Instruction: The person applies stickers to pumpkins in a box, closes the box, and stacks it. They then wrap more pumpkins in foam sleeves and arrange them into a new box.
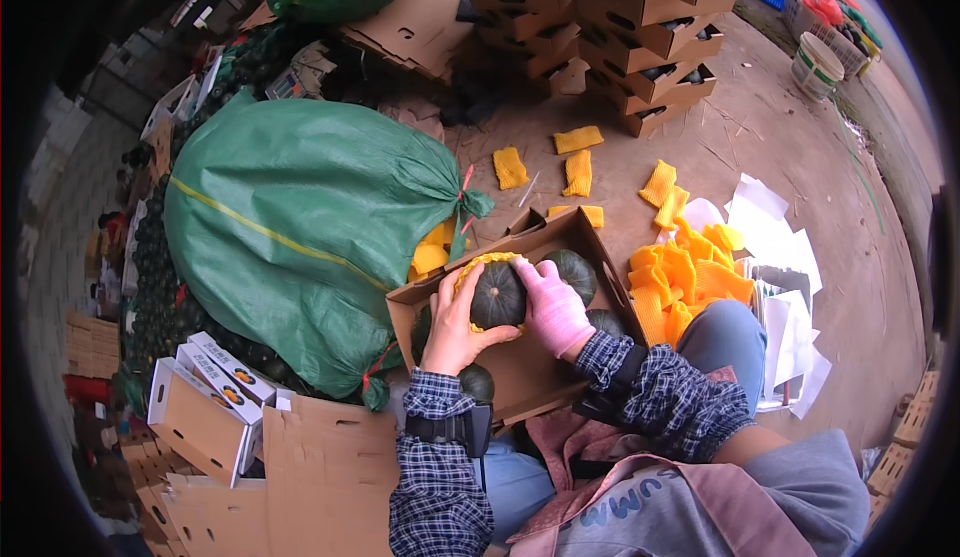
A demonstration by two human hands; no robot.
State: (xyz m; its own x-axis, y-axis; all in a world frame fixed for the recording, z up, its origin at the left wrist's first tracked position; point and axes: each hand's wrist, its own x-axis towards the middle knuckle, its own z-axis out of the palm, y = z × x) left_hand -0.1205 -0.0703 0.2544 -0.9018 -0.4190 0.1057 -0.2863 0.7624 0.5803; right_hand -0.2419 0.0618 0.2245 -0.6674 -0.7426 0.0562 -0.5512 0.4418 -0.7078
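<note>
Between both hands I hold a round dark green squash (pixel 498 296), its stem end facing up. A yellow foam net sleeve (pixel 480 258) wraps around its sides and shows at the rim. My left hand (pixel 451 324), bare, grips the left side, thumb along the bottom edge. On the right side presses my right hand (pixel 553 305), in a pink glove. Below them lies an open cardboard box (pixel 517 384). Inside it, another dark squash (pixel 573 275) sits at the far right, a further squash (pixel 606 322) by the right wall, and one more squash (pixel 475 383) near the left forearm.
A large tied green sack (pixel 300 189) lies to the left. At the right is a pile of yellow foam sleeves (pixel 686 275) beside white paper sheets (pixel 787 332). Stacked cardboard boxes (pixel 645 39) stand ahead; white printed boxes (pixel 214 399) and flattened cardboard (pixel 330 474) lie at lower left.
</note>
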